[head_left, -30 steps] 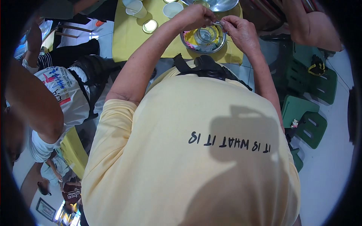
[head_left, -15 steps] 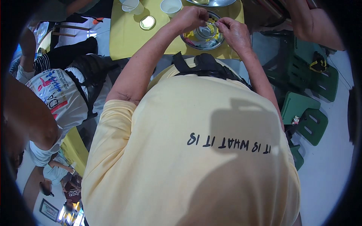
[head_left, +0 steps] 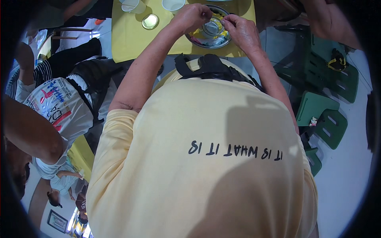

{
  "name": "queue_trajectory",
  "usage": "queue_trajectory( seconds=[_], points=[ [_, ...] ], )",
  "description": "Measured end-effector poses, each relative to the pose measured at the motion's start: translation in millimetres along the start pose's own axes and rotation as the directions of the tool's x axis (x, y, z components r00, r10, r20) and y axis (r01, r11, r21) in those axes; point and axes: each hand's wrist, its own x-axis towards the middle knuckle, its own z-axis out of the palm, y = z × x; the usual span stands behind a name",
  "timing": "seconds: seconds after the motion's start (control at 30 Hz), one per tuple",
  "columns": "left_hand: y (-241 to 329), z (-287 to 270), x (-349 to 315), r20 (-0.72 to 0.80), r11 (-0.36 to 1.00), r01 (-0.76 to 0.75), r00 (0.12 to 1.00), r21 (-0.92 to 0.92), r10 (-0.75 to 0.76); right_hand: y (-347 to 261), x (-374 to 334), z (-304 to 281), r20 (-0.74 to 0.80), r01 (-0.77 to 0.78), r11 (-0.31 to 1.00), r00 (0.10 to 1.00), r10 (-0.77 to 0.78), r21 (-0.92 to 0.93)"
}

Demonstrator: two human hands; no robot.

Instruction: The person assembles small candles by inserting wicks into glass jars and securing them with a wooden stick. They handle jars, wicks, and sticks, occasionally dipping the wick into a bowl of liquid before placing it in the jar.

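On a yellow-covered table stands a round metal bowl point(head_left: 218, 45) holding yellow, pink and pale blue pieces. A clear glass jar point(head_left: 213, 27) sits inside it, its mouth facing up. My left hand point(head_left: 193, 17) is curled over the bowl's far left side, fingertips together near the jar's rim. From the right, my right hand point(head_left: 243, 33) meets the jar's rim with thumb and forefinger pinched. Whatever small thing is between the fingers of either hand is too small to make out.
A gold-coloured round lid point(head_left: 150, 21) lies left of my left forearm. Beyond it are a white cup point(head_left: 135, 6) with thin sticks and another white cup point(head_left: 173, 4). Green chairs point(head_left: 317, 109) stand at right. A person's arm point(head_left: 331, 23) is at upper right; another person point(head_left: 59, 103) is at left.
My hands have drawn slightly apart over the jar, and more of the jar shows. The whole view has shifted a little, so table things appear farther up and left.
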Motion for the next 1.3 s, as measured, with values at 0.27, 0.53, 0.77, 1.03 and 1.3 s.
queue_trajectory(
  seconds=[0.27, 0.53, 0.77, 1.03, 1.3],
  points=[
    [2, 0, -2, -0.021, 1.000, 0.021, 1.000, -0.008, -0.021, -1, 1, -1, -0.013, 0.018, 0.998, 1.000, -0.019, -0.059],
    [6, -2, -5, -0.010, 0.998, 0.045, 0.999, 0.051, -0.044, 2, 0, 0, 0.021, 0.019, 0.997, 1.000, -0.017, -0.070],
    [-2, -1, -8, 0.011, 0.995, 0.097, 0.995, -0.033, -0.097, 0, -4, -4, 0.075, -0.013, 1.000, 0.997, 0.013, 0.001],
    [-4, 0, -9, -0.031, 0.997, 0.073, 0.997, -0.038, -0.074, 31, 0, -8, -0.193, 0.114, 0.993, 0.975, -0.107, 0.025],
    [-11, -3, -15, -0.066, 0.986, 0.128, 0.989, -0.102, -0.135, 21, 6, -6, -0.096, 0.210, 0.978, 0.974, -0.206, 0.023]
  ],
)
